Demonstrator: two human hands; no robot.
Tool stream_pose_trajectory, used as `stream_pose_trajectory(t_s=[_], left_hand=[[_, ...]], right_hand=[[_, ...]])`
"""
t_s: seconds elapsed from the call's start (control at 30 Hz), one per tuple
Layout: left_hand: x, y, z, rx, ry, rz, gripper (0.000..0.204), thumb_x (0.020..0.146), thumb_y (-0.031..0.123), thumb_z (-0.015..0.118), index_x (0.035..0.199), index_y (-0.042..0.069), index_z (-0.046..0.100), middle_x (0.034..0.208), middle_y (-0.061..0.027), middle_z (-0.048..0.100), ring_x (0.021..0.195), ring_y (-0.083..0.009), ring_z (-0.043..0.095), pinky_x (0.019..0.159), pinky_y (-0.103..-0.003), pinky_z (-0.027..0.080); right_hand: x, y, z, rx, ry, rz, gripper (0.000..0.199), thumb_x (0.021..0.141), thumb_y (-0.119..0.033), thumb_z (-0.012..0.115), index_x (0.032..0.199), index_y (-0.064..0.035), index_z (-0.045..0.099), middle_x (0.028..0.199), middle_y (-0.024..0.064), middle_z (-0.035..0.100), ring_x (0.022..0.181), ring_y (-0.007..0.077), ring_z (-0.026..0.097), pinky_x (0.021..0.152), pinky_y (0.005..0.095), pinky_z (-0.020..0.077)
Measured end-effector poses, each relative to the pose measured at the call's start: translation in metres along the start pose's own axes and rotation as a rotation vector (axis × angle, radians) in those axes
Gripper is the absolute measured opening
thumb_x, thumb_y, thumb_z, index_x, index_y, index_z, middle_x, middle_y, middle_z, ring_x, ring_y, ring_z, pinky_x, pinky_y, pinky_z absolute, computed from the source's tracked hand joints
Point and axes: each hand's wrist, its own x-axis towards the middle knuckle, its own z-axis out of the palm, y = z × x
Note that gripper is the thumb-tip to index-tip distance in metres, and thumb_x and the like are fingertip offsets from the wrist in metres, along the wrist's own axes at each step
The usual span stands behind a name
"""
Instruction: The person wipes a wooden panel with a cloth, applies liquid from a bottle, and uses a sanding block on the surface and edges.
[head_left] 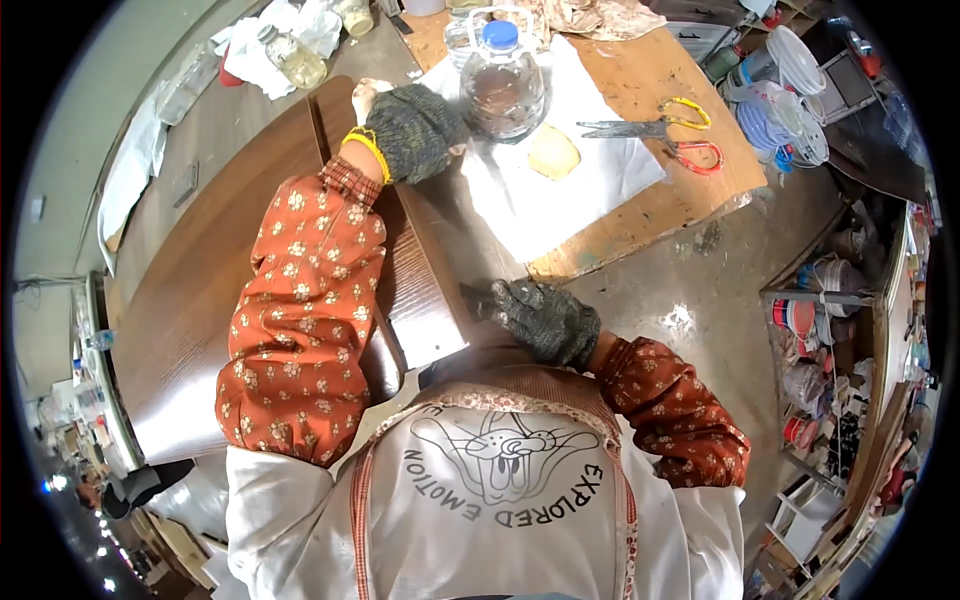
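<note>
Brown wooden panel (195, 265) lies left; beyond, a jar (294, 62) holds yellowish liquid. The gloved left hand (410, 132) reaches over, fingertips hidden. A blue-capped jug (502, 95) contains clear liquid. Shadow blurs the gloved right hand (552, 322); I cannot tell either grip.

2 hands (415, 132) (548, 322) at brown panels (425, 290)

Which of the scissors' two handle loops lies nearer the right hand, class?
The red loop of the scissors: it sits on the side toward the person's gloved right hand, while the yellow loop lies farther off.
</note>
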Motion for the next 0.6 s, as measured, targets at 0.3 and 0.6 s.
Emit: stream_pose_trajectory(t_s=[0.3,0.6], left_hand=[[-0.006,0.006,-0.066,0.013,0.123,-0.014,0.022,0.081,0.018,0.064,0.101,0.012,0.070,0.097,-0.0079,0.068,0.091,-0.0306,0.061,0.079,-0.040,0.049],[-0.188,0.018,-0.186,0.383,0.144,-0.675,0.028,0.083,0.017,0.068,0.112,0.019,0.067,0.099,-0.0076,0.067,0.090,-0.0290,0.063,0.078,-0.039,0.049]], right_hand=[[-0.012,0.018,-0.069,0.254,0.480,0.472,0.032,0.090,-0.007,0.056,0.122,-0.0007,0.058,0.120,0.0186,0.062,0.103,0.0300,0.063,0.088,0.0368,0.0510],[0.032,0.061,-0.100,1.285,0.387,0.374,0.028,0.094,-0.015,0.057,0.118,-0.0002,0.057,0.087,0.0064,0.063,0.073,0.0097,0.056,0.063,0.0243,0.0480]])
